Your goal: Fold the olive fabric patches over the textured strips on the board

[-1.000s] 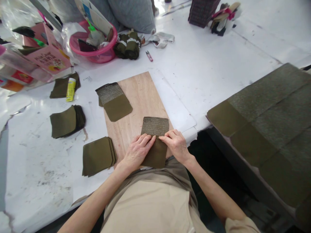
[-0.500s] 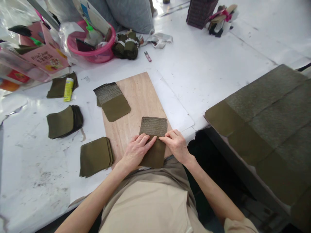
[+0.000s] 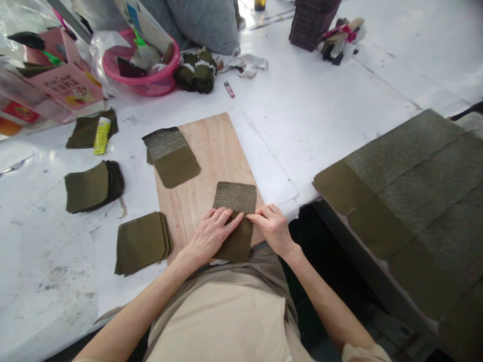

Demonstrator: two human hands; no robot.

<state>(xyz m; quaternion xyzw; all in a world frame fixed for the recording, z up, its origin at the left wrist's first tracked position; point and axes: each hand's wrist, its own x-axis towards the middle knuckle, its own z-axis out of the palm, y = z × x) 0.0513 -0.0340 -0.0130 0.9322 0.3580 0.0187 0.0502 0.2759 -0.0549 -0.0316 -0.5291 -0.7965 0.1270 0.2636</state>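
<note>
A dark olive fabric piece (image 3: 237,242) with a grey, ribbed-looking upper part lies on the near end of a plywood board (image 3: 213,151), its lower edge reaching the person's lap. My left hand (image 3: 212,232) rests on its left side, fingers stretched out along the line where the two parts meet. At the right end of that line my right hand (image 3: 272,227) pinches the edge, thumb and forefinger together. Farther up the board, similar two-part pieces (image 3: 176,166) overlap at its left edge. A stack of olive fabric pieces (image 3: 140,244) sits left of the board.
More olive stacks (image 3: 88,188) lie left, one under a yellow tube (image 3: 101,136). Behind stand a pink basin (image 3: 151,85) and a pink box (image 3: 68,83). Thread snips (image 3: 229,89) lie beyond the board. At right, olive panels (image 3: 407,186) cover another surface across a dark gap.
The view has shifted slightly, so the table items appear a little farther left. Both hands keep nearly the same place on the fabric piece.
</note>
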